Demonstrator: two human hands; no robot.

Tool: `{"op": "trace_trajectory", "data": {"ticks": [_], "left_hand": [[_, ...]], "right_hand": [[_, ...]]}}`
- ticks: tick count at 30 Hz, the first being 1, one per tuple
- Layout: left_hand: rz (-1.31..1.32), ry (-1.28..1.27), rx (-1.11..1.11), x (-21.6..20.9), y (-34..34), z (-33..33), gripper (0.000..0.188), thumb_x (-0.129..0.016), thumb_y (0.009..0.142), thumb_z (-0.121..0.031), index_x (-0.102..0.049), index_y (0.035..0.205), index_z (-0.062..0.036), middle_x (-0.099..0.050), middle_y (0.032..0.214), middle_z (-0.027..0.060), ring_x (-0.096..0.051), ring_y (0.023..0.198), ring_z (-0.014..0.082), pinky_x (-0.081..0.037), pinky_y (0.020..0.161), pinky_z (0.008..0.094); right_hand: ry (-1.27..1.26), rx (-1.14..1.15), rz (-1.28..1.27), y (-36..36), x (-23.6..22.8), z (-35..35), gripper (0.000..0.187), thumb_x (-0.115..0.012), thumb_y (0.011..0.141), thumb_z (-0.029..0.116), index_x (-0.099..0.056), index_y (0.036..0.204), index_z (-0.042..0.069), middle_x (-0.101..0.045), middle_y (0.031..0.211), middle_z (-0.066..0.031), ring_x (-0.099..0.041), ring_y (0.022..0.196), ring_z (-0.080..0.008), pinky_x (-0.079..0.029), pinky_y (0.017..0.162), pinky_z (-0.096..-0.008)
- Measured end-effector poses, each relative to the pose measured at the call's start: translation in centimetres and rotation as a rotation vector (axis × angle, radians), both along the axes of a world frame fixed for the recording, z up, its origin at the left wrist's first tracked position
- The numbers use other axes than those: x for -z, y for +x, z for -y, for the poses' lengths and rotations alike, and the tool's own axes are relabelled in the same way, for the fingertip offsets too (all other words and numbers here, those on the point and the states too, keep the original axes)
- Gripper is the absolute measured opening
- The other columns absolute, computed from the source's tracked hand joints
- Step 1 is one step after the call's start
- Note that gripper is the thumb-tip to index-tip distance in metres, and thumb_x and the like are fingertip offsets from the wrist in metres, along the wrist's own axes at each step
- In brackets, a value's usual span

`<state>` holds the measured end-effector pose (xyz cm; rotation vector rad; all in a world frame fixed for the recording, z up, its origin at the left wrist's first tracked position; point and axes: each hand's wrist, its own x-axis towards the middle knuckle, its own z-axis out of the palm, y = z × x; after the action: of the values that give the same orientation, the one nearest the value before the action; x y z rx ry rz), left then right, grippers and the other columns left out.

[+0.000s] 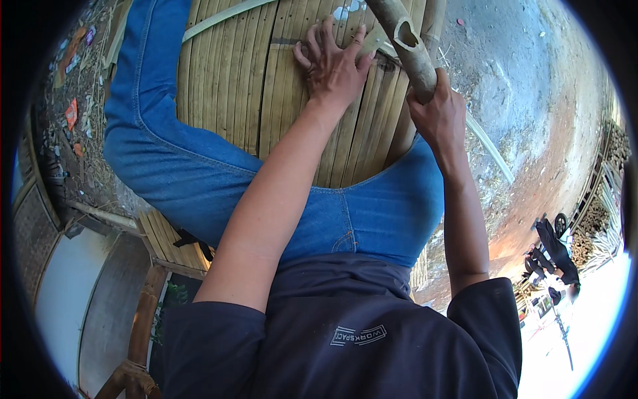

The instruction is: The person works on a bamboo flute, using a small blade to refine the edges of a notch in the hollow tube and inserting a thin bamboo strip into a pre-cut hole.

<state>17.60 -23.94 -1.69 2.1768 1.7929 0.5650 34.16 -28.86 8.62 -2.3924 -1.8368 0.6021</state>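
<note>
My left hand (334, 74) lies on a bench top of bamboo slats (222, 86), palm down with the fingers spread. Close by its thumb and index finger is the end of a pale, flat bamboo strip (376, 41); whether they touch cannot be made out. My right hand (439, 114) is wrapped round the near end of a thick bamboo tube (417, 63). The tube slants up and left out of the top of the picture, and an oval opening is cut in its side above my fist.
One pale strip (229, 14) crosses the bench at upper left. Another strip (490, 147) sticks out over the dirt floor (531, 100) at right. My jeans-clad legs (199, 156) straddle the bench. Litter (71, 113) lies at left; a parked motorcycle (555, 249) stands far right.
</note>
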Motion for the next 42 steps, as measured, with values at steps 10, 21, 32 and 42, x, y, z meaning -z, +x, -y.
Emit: {"op": "trace_trajectory", "data": {"ticks": [10,21,32,42], "left_hand": [[-0.010,-0.030,0.022,0.0,0.1,-0.2,0.043,-0.067,0.090,-0.044,-0.065,0.131,-0.0292,-0.029,0.151,0.0161,-0.020,0.143,0.0396,-0.015,0.109,0.0703],[0.112,-0.287,0.024,-2.3,0.1,0.4,0.037,-0.057,0.098,-0.038,-0.067,0.128,-0.0174,-0.025,0.155,0.0226,-0.013,0.145,0.0453,-0.008,0.111,0.0706],[-0.034,-0.104,0.008,-0.5,0.3,0.4,0.048,-0.065,0.091,-0.046,-0.061,0.137,-0.0310,-0.028,0.152,0.0140,-0.021,0.144,0.0383,-0.015,0.110,0.0702],[-0.010,-0.067,0.016,-0.1,0.0,0.5,0.042,-0.067,0.090,-0.044,-0.066,0.129,-0.0279,-0.032,0.149,0.0161,-0.022,0.141,0.0405,-0.018,0.105,0.0712]], "right_hand": [[-0.027,-0.018,0.033,-0.4,1.3,0.6,0.034,-0.070,0.078,0.021,-0.053,0.101,0.002,-0.068,0.081,-0.0262,-0.067,0.078,-0.0470,-0.053,0.072,-0.0539],[-0.066,-0.058,0.070,0.2,1.2,0.9,0.037,-0.070,0.077,0.019,-0.053,0.105,0.003,-0.069,0.081,-0.0260,-0.067,0.079,-0.0464,-0.053,0.072,-0.0543],[0.023,-0.060,0.059,0.5,2.0,1.6,0.034,-0.070,0.077,0.016,-0.052,0.103,0.003,-0.068,0.081,-0.0264,-0.066,0.079,-0.0467,-0.052,0.073,-0.0538],[-0.082,-0.024,0.095,-0.2,1.3,1.2,0.035,-0.069,0.079,0.020,-0.052,0.104,0.003,-0.069,0.080,-0.0253,-0.067,0.077,-0.0464,-0.052,0.071,-0.0542]]}}
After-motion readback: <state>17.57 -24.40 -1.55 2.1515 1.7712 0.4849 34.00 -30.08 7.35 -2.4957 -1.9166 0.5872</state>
